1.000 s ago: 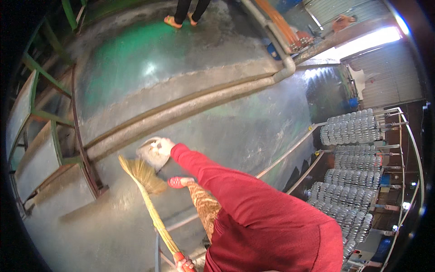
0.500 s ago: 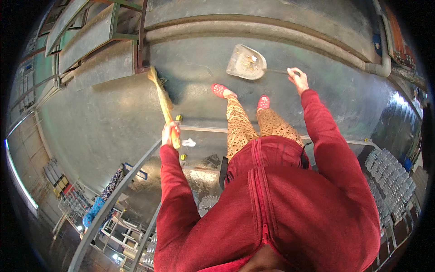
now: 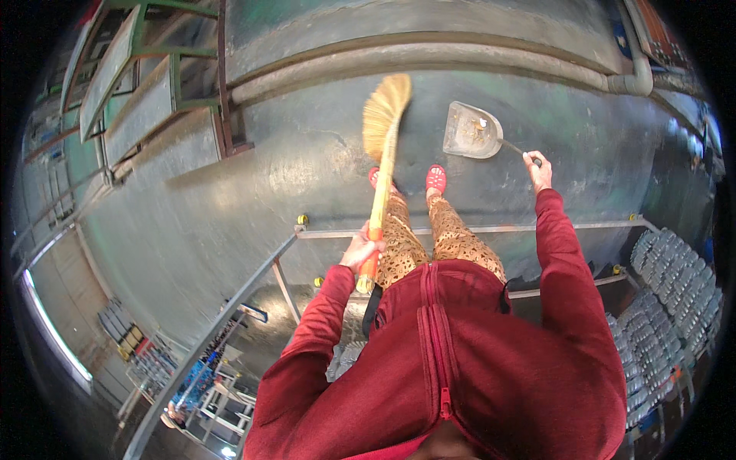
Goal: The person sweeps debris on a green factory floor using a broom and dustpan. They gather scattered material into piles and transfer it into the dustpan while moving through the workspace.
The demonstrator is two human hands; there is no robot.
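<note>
My left hand is closed round the orange lower grip of a straw broom. The broom points away from me, and its fanned yellow bristles are over the grey-green floor beyond my feet. To the right, my right hand grips the thin handle of a dustpan. This pale, scuffed pan has some brownish scraps and a small white bit in it. A gap of floor lies between bristles and pan. Whether the bristles touch the floor I cannot tell.
A long pipe runs along a ledge at the far side. Metal racks with grey panels stand at the far left. Close to my legs is a wheeled metal frame. Stacked clear ribbed items fill the right. A person in blue is at lower left.
The broom has swung from the left over to the middle, its bristles now beyond my feet. The dustpan and my right hand have shifted right and slightly nearer, with the scraps still in the pan.
</note>
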